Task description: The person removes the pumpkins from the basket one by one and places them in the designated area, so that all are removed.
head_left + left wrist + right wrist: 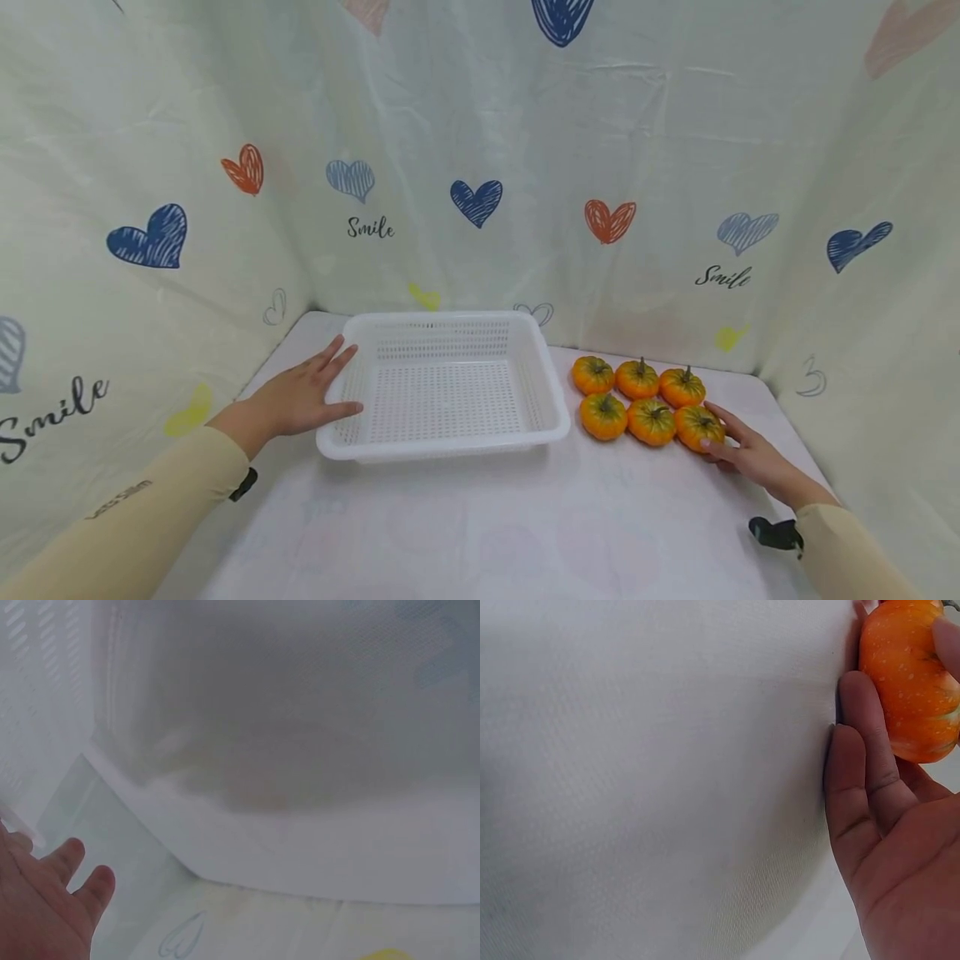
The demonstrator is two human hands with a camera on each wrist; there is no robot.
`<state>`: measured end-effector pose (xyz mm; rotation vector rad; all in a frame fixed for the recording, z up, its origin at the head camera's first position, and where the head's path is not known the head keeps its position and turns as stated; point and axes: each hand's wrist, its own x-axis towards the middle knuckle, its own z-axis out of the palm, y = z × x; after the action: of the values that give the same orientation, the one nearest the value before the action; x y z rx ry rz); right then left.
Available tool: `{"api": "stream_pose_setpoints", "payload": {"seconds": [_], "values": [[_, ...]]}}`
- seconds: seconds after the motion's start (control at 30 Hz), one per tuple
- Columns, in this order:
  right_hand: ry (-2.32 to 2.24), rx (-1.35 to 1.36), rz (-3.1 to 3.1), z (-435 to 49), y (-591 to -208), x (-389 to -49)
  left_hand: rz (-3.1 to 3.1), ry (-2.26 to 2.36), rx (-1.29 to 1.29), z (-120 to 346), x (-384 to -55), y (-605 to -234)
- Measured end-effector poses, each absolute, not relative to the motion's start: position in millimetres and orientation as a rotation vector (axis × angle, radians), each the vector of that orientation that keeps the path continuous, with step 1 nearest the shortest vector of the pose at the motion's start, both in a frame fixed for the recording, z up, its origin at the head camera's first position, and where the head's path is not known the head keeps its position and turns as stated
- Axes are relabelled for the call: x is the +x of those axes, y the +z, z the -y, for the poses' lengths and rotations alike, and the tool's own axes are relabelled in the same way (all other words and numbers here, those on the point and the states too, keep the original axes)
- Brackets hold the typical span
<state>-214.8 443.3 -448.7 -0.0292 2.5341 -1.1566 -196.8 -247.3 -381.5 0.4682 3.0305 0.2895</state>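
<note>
A white perforated plastic basket [442, 446] sits on the left part of the table. My left hand [307, 396] rests at its left rim with spread fingers, the thumb reaching over the edge. In the left wrist view, part of that hand [45, 900] shows beside the basket wall [45, 675]. On the right, my right hand [757, 458] holds a small orange pumpkin [697, 427] at the near right end of a group. Its thumb lies on top and its fingers curl around the side. The right wrist view shows this pumpkin [911, 682] between thumb and fingers, close to the cloth.
Several more small pumpkins [637, 379] stand in two rows right of the basket. White cloth covers the table [480, 525]. A curtain printed with hearts [476, 204] hangs behind and on both sides.
</note>
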Motion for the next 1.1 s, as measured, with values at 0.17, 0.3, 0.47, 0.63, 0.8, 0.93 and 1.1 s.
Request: {"api": "stream_pose_setpoints", "payload": {"seconds": [0.17, 0.3, 0.47, 0.63, 0.8, 0.93, 1.1], "values": [[-1.157, -0.034, -2.531, -443.2, -447.4, -213.4, -3.042, 0.281, 0.471, 248.1, -197.9, -382.0], [-1.157, -0.021, -2.527, -442.4, -445.9, -212.0, -3.050, 0.275, 0.475, 249.0, -198.8, -383.0], [-1.144, 0.003, -2.527, -444.2, -445.7, -207.4, -3.048, 0.277, 0.481, 248.0, -196.2, -384.2], [-1.127, 0.006, -2.537, -445.4, -445.5, -201.9, -3.065, 0.281, 0.492, 247.3, -192.9, -383.4], [-1.100, 0.023, -2.562, -445.9, -443.2, -192.6, -3.071, 0.316, 0.475, 246.3, -190.0, -384.1], [-1.085, 0.033, -2.570, -446.6, -439.6, -189.9, -3.073, 0.344, 0.459, 249.1, -189.3, -384.9], [-1.028, -0.037, -2.625, -453.6, -427.6, -184.4, -3.193, 0.389, 0.564, 263.0, -190.0, -380.1]]}}
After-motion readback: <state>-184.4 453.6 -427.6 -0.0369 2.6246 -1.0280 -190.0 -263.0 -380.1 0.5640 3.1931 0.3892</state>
